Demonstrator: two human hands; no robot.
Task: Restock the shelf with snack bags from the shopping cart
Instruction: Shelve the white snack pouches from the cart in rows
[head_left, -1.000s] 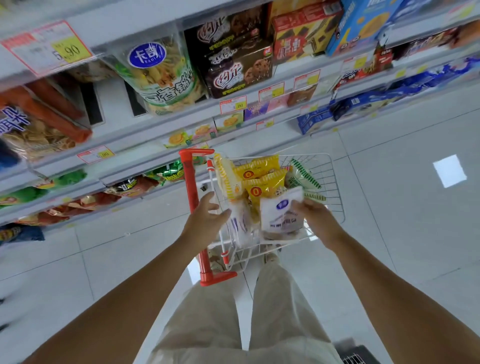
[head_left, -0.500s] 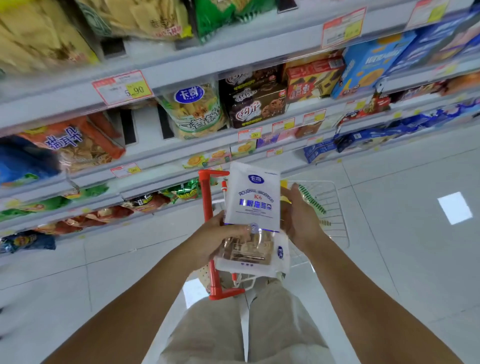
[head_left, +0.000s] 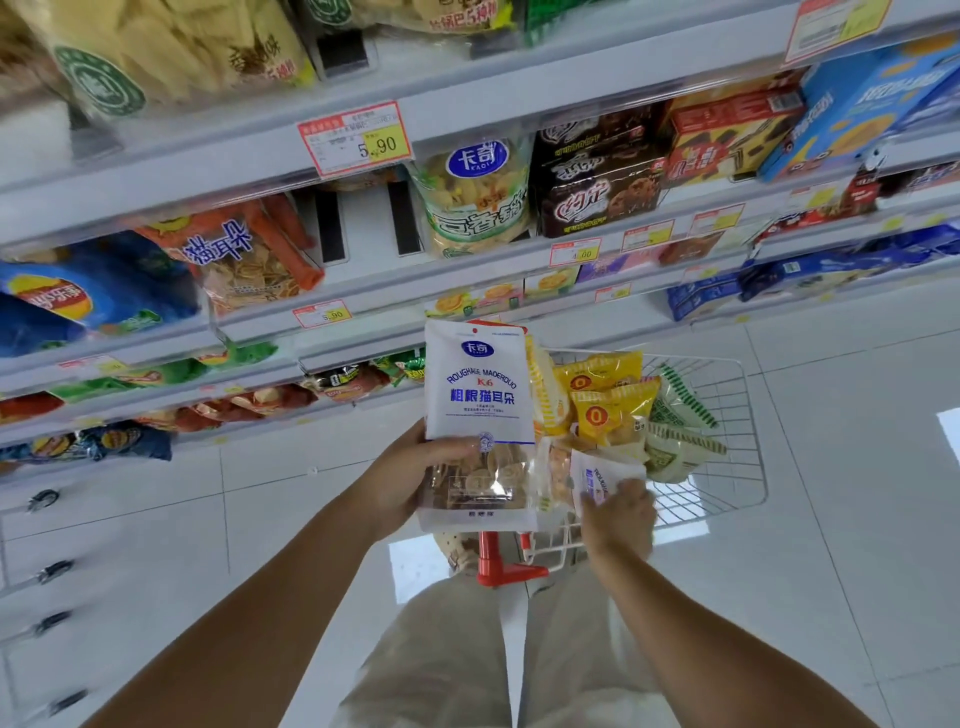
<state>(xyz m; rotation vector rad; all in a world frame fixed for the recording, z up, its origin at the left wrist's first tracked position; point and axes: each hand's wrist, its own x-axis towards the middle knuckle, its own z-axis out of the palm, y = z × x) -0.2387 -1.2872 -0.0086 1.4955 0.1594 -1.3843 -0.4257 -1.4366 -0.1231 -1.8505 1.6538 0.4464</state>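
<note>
- The white snack bag (head_left: 478, 400) is held only by its lower half, above the near-left corner of the shopping cart (head_left: 750, 431); top-heavy, it could flop or slip and fall beside the cart.
- The second white bag (head_left: 605, 475), inside the cart at its near edge, may drag the yellow bags (head_left: 608, 400) out when lifted.
- The left hand (head_left: 405, 480) grips the raised bag, thumb across its front.
- The right hand (head_left: 618, 517) reaches down into the cart, fingers curled on the second bag.

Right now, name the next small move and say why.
Probably lift the right hand to draw the second white bag out of the cart: its fingers grip it, while the left hand holds the first white bag upright.
</note>
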